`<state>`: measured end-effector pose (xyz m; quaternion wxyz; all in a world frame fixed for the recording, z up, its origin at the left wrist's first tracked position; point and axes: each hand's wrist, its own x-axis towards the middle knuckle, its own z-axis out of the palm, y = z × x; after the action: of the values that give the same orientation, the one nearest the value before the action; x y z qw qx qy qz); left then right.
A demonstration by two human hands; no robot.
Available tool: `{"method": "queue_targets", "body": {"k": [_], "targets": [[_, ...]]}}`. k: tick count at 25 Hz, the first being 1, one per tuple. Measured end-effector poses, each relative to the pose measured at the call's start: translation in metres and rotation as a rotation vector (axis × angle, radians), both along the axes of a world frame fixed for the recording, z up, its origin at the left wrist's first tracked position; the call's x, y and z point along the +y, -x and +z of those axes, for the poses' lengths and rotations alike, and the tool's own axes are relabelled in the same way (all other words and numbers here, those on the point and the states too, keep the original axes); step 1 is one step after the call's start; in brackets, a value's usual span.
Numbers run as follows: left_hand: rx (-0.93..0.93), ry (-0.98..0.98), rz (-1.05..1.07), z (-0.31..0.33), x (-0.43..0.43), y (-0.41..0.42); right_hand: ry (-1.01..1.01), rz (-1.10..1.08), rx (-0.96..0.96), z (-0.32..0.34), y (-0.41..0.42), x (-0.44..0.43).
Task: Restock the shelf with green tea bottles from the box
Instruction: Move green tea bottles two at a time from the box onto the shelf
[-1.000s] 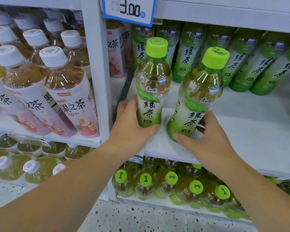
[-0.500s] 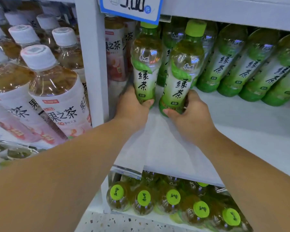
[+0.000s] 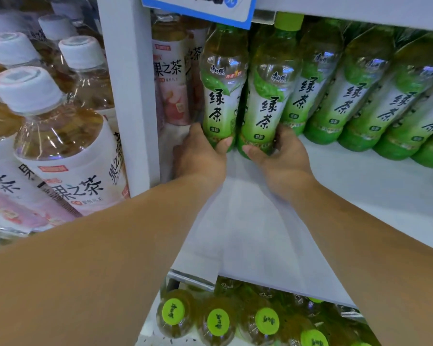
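Two green tea bottles stand deep on the white shelf (image 3: 360, 186), side by side. My left hand (image 3: 200, 156) grips the base of the left green tea bottle (image 3: 221, 86). The right green tea bottle (image 3: 270, 96) is held near its base by my right hand (image 3: 283, 156). Both bottles sit beside the back row of green tea bottles (image 3: 355, 96), which runs off to the right. The left bottle's cap is hidden behind the price tag (image 3: 200, 8). The box is not in view.
A white upright post (image 3: 128, 96) divides the shelves. White-capped fruit tea bottles (image 3: 60, 146) fill the left bay, and more fruit tea (image 3: 171, 78) stands behind the post. Green-capped bottles (image 3: 218, 320) line the shelf below.
Both hands have pushed the two green tea bottles from the shelf's front edge to the back, next to the existing row. The camera has moved closer.
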<state>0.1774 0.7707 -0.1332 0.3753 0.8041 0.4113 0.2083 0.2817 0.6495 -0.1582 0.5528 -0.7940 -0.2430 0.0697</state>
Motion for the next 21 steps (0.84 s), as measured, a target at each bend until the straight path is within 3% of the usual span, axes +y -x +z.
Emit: {"method": "queue_targets", "body": {"k": [8, 21], "targets": [[-0.004, -0.153, -0.017, -0.006, -0.006, 0.002, 0.025, -0.047, -0.028, -0.004, 0.005, -0.001], [-0.003, -0.125, -0.015, -0.005, -0.006, 0.002, 0.102, -0.051, -0.026, 0.006, 0.011, -0.003]]}}
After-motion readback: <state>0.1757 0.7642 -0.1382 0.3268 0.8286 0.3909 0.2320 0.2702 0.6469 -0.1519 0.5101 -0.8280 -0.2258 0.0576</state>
